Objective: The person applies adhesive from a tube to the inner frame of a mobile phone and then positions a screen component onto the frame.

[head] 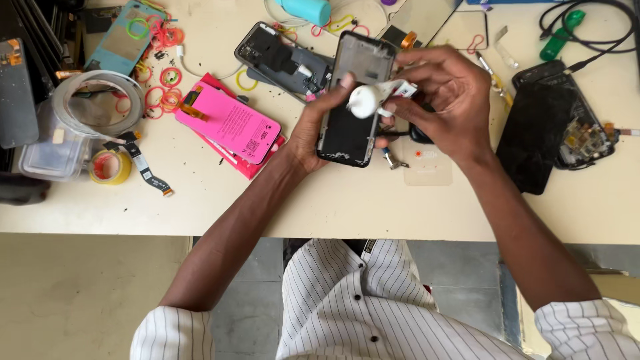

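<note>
The left hand (313, 130) has its grip closed around the lower left edge of an opened smartphone frame (353, 100), which it holds tilted just above the worktop (373, 207), while the right hand (440, 100) pinches a small white rounded bottle (367, 101) between thumb and fingers, right over the phone. Left of the phone, a bright pink rectangular package (230, 123) with a small square label at its lower corner lies flat on the worktop. A yellow tape roll (110, 167) lies further left.
</note>
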